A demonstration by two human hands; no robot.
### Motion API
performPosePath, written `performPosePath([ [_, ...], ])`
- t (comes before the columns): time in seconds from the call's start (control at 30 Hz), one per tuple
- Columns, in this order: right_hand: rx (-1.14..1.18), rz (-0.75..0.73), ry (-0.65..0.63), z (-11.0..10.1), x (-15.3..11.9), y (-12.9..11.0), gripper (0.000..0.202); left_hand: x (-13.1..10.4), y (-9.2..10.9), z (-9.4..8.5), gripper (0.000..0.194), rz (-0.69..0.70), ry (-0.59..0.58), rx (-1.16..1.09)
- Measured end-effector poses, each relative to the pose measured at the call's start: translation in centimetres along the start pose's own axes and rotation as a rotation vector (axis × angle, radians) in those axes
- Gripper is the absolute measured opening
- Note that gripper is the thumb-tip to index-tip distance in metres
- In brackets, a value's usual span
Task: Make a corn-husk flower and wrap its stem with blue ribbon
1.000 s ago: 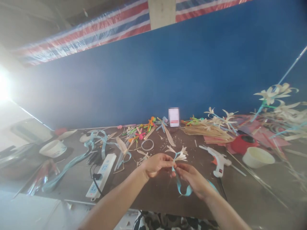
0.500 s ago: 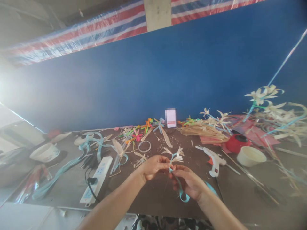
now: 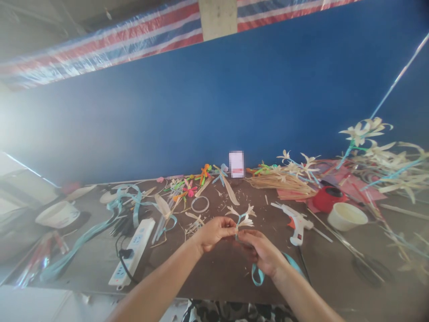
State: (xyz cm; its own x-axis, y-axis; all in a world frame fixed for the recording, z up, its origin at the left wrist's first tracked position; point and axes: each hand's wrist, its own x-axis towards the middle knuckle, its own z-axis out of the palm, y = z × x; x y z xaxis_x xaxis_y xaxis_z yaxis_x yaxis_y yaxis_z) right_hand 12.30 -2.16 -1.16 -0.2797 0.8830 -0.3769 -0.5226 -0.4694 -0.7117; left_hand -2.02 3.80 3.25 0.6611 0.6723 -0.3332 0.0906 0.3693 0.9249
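Note:
My left hand (image 3: 217, 232) pinches the stem of a small spray of cream-coloured artificial flowers (image 3: 246, 219), whose blooms point up and away from me. Right beside it, my right hand (image 3: 261, 250) is closed at the lower part of the stem, its fingers gripping a light-blue ribbon (image 3: 257, 275). A loop of that ribbon hangs below the right palm, and more of it shows behind the wrist. The fingertips of both hands nearly meet, hiding the spot where ribbon and stem come together.
A white glue gun (image 3: 298, 223) lies right of my hands, near a cream cup (image 3: 346, 217) and scissors (image 3: 372, 268). Leftward are a power strip (image 3: 132, 252), blue ribbons (image 3: 80, 243) and a white bowl (image 3: 56, 214). A tape ring (image 3: 200, 204) and dried husks (image 3: 281, 185) lie further back.
My right hand has turned slightly and its fingers have closed in toward the left fingertips. The hanging ribbon has shifted, now showing as a loop under the palm. The view has moved a little.

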Motion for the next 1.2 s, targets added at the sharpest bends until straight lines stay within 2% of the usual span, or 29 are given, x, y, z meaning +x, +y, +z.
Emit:
performPosePath([
  [0.57,-0.163,-0.141,0.068,-1.6,1.2,0.6,0.022,0.7,-0.9,-0.3,0.024,-0.140,-0.021,-0.135],
  [1.0,-0.298,-0.236,0.104,-2.4,1.7,0.6,0.021,1.2,-1.5,-0.3,0.024,-0.118,0.020,-0.126],
  [1.2,-0.356,-0.209,0.155,-2.7,2.2,0.7,0.019,1.3,-1.7,-0.4,0.024,-0.132,0.023,-0.149],
])
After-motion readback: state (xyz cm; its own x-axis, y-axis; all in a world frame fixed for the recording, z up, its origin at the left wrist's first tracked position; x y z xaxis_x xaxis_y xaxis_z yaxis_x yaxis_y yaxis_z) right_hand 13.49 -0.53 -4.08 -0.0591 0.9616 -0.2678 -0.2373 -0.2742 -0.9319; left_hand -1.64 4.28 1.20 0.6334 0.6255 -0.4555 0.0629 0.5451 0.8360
